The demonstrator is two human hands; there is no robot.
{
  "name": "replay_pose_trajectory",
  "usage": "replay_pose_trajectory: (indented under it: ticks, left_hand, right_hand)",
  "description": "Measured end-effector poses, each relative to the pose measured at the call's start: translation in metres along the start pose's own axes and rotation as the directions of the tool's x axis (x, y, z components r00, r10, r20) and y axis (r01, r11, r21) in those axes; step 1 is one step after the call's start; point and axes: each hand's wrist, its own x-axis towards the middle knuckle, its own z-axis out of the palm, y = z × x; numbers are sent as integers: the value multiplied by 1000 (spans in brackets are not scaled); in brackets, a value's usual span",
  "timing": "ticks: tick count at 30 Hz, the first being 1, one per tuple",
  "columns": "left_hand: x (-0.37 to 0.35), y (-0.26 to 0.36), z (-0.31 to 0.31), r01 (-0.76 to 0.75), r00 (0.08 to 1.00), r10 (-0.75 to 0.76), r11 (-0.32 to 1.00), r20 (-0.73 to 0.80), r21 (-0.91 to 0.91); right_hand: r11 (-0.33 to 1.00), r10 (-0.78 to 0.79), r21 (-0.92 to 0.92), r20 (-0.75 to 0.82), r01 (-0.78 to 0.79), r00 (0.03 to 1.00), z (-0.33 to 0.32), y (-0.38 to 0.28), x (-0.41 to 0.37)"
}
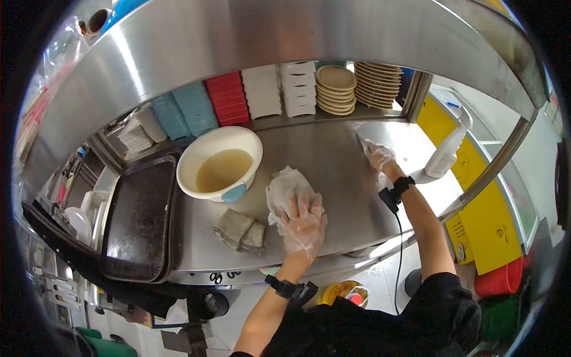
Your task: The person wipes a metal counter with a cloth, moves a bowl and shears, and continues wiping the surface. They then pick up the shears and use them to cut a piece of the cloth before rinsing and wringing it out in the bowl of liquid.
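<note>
My left hand (302, 229), in a clear plastic glove, lies flat with fingers spread on a crumpled white cloth (286, 183) on the steel counter (315, 146). Left of it rests a folded grey-green cloth (239, 230). Behind that stands a white basin (189, 169) of cloudy brownish water, with a blue patch on its rim. Farther right, my right hand (382, 157), also gloved, reaches to the counter's back right. Its fingers press down around something thin and dark-edged, blurred by glare. A white spray bottle (445, 152) stands right of that hand.
Black trays (140, 217) lie at the left end. Along the back stand stacks of blue (193, 112), red (227, 100) and white containers (262, 92), plus round brown plates (336, 89). A steel shelf (285, 30) overhangs the counter. A cable (399, 262) hangs from my right wrist.
</note>
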Motion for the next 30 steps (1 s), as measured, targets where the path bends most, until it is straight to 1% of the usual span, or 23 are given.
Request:
replay_pose_trajectory:
  ticks: [1, 3, 4, 7, 8, 9, 12, 14, 15, 16, 18, 19, 20, 21, 22, 23, 24, 25, 26, 27, 28, 29, 30]
  left_hand:
    - [0, -1, 1, 2, 1000, -2, 1000, -5, 1]
    - [-1, 0, 6, -22, 997, 22, 1000, -71, 7]
    - [-2, 0, 6, -23, 998, 24, 1000, -66, 6]
    - [-1, 0, 6, -23, 998, 23, 1000, -56, 14]
    - [-1, -1, 8, -23, 998, 24, 999, -59, 22]
    - [-1, -1, 9, -24, 998, 26, 999, -60, 30]
    - [-1, 0, 12, -22, 998, 25, 999, -64, 46]
    - [0, 0, 11, -24, 998, 26, 999, -52, 46]
    - [1, 0, 10, -24, 999, 26, 999, -42, 47]
    - [3, 0, 9, -23, 999, 25, 999, -44, 48]
    - [7, 0, 3, -40, 996, 32, 995, 88, 88]
    - [12, 3, -7, -41, 996, 33, 995, 85, 88]
    - [17, 7, -22, -48, 973, 23, 993, 229, 106]
    - [23, 9, -31, -58, 929, 8, 991, 370, 123]
    - [31, 7, -31, -56, 930, 6, 991, 368, 124]
    - [39, 4, -28, -109, 902, 29, 981, 430, 162]
    - [48, 1, -26, -164, 869, 48, 967, 493, 196]
    - [61, 0, -27, -160, 870, 44, 967, 491, 197]
    - [74, 0, -27, -282, 834, 98, 921, 543, 268]
    - [83, -1, -24, -404, 786, 143, 855, 601, 325]
    - [91, -6, -16, -569, 760, 186, 654, 623, 499]
    - [99, -9, -16, -674, 731, 228, 388, 643, 629]
    - [109, -17, -19, -659, 710, 284, 590, 645, 465]
  right_hand:
    - [1000, -4, -1, -3, 4, 1000, 0, 1, -2]
    - [982, -189, 16, -6, 189, 982, 4, 5, -8]
    - [983, -185, 18, -1, 185, 983, 2, 4, -12]
    - [997, 48, -60, 25, -47, 999, -20, -11, -19]
    - [997, 47, -60, 24, -45, 999, -21, -13, -21]
    - [999, -36, 31, 39, 34, 999, -21, -14, -26]
    - [982, -98, 167, 62, 86, 993, -13, -8, -22]
    - [998, -45, -44, -71, 42, 996, 1, 6, -2]
    - [999, -17, -52, -135, 10, 991, 9, 11, 2]
    - [999, -19, -51, -137, 12, 990, 3, 6, 3]
    - [981, -142, -121, 57, 148, 988, -9, -2, 7]
    - [981, -142, -122, 55, 148, 988, -7, 1, 11]
    - [964, -206, -179, -42, 196, 978, 3, 13, 18]
    - [932, -232, -298, -46, 209, 972, 15, 20, 27]
    - [885, -258, -412, -50, 216, 965, 29, 31, 38]
    - [884, -263, -412, -52, 219, 963, 10, 13, 30]
    - [951, -173, -248, 69, 185, 983, -11, -6, 22]
    - [989, -100, -86, 202, 120, 974, -26, -20, 15]
    - [989, -103, -87, 203, 123, 974, -24, -17, 15]
    - [955, -160, -231, 123, 185, 979, -19, -10, 14]
    - [962, -125, -236, 70, 138, 990, -15, -6, 17]
    - [967, -90, -236, 17, 91, 996, -9, -1, 22]
    - [967, -95, -236, 15, 96, 995, -4, 3, 32]
